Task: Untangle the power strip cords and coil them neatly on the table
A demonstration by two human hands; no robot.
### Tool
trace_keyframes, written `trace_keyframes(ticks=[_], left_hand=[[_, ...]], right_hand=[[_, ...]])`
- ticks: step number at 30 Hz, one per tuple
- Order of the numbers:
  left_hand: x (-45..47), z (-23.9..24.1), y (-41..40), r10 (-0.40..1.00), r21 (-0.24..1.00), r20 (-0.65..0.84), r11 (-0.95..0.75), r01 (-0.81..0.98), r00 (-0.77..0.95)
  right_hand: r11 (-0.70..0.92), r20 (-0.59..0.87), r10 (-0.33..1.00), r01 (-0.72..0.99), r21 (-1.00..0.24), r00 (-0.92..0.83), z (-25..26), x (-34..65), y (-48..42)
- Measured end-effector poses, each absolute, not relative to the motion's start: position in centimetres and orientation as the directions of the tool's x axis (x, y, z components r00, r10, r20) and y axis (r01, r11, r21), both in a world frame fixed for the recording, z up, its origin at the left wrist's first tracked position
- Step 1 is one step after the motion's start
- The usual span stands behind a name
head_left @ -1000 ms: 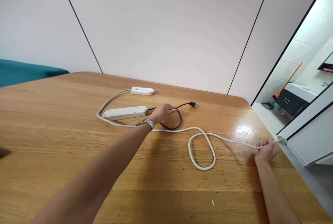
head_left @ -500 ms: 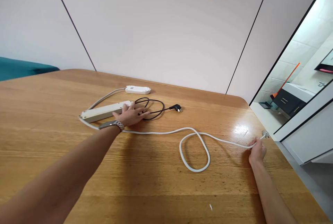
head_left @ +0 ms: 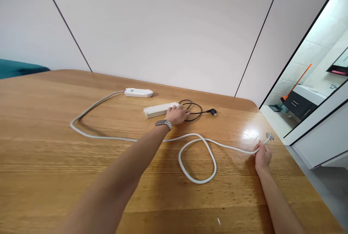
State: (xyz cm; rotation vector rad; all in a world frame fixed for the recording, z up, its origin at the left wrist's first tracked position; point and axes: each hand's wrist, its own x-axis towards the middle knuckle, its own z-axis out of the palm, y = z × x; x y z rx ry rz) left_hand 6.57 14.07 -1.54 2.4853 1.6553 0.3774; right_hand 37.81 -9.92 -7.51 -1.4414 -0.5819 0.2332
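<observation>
My left hand (head_left: pixel 177 115), with a metal watch on its wrist, is closed over the right end of a beige power strip (head_left: pixel 159 110) at the far side of the wooden table (head_left: pixel 54 176). A thin black cable (head_left: pixel 194 110) coils just beyond that hand and ends in a black plug (head_left: pixel 212 111). My right hand (head_left: pixel 262 155) is closed round a long white cable (head_left: pixel 197 161) just behind its plug (head_left: pixel 269 136), near the table's right edge. This cable makes one loop on the table, sweeps left and runs to a white power strip (head_left: pixel 138 92).
A white panelled wall stands behind the table. A teal seat (head_left: pixel 19 69) shows at the far left. On the right an open doorway gives onto a tiled room with a dark cabinet (head_left: pixel 297 105) and an orange-handled broom (head_left: pixel 297 81). The table's right edge drops to the floor.
My left hand has slid the beige power strip to the right, with the black cable bunched beside it. The white cable's left bend has spread out. My right hand has drawn the plug slightly leftwards.
</observation>
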Motion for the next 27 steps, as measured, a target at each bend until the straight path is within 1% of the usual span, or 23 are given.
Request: trace_keyframes(ticks=[2,4,7,9,10,12,14,17,18,20,21,23,25,27], left_hand=[[10.4,-0.9,13.6,0.898,0.425,0.142,-0.435,0.794,0.417],[13.7,0.0,12.1,0.855,0.561,0.199,-0.5,0.66,0.478],[16.8,1.1,7.6,0.776,0.593,0.264,-0.599,0.538,0.573],[17.6,1.5,3.4,0.643,0.69,0.321,-0.662,0.293,0.696],[17.7,1.8,1.2,0.593,0.725,0.359,-0.664,0.185,0.721],[17.5,2.5,-2.9,0.526,0.747,0.452,-0.664,0.016,0.721],[17.0,3.6,-5.7,0.571,0.817,0.466,-0.571,-0.081,0.676],[15.6,5.9,-7.0,0.694,0.905,0.425,-0.351,-0.242,0.581],[14.8,6.8,-6.8,0.736,0.91,0.407,-0.277,-0.308,0.541],[12.8,8.8,-6.0,0.819,0.881,0.38,-0.179,-0.437,0.43],[11.5,9.8,-5.7,0.855,0.857,0.368,-0.16,-0.489,0.365],[8.7,11.8,-5.2,0.893,0.822,0.385,-0.217,-0.526,0.235],[5.7,13.6,-5.2,0.899,0.842,0.413,-0.315,-0.438,0.146],[2.5,15.1,-5.6,0.911,0.883,0.407,-0.374,-0.283,0.065]], right_hand=[[0.132,0.274,0.531,0.241,-0.961,0.802,-7.2,37.6,-10.1],[0.144,0.326,0.572,0.299,-0.943,0.753,-6.8,37.2,-10.4],[0.215,0.437,0.601,0.391,-0.895,0.669,-6.4,35.6,-10.7],[0.276,0.484,0.633,0.408,-0.87,0.604,-6.2,33.6,-10.8],[0.299,0.494,0.659,0.405,-0.864,0.567,-6.1,32.4,-10.8],[0.332,0.515,0.722,0.421,-0.844,0.462,-5.6,29.9,-10.6],[0.384,0.562,0.753,0.465,-0.797,0.341,-4.7,27.5,-10.3],[0.463,0.618,0.751,0.483,-0.743,0.232,-2.8,24.8,-9.7],[0.473,0.618,0.758,0.478,-0.74,0.208,-2.3,24.1,-9.5],[0.479,0.596,0.793,0.475,-0.738,0.127,-1.8,23.2,-9.2],[0.475,0.575,0.815,0.483,-0.735,0.074,-1.8,23.0,-9.0],[0.459,0.523,0.852,0.493,-0.739,-0.009,-2.0,22.9,-8.8],[0.441,0.479,0.876,0.493,-0.75,-0.055,-2.1,23.1,-8.6],[0.448,0.473,0.876,0.513,-0.732,-0.09,-1.5,23.4,-8.3]])
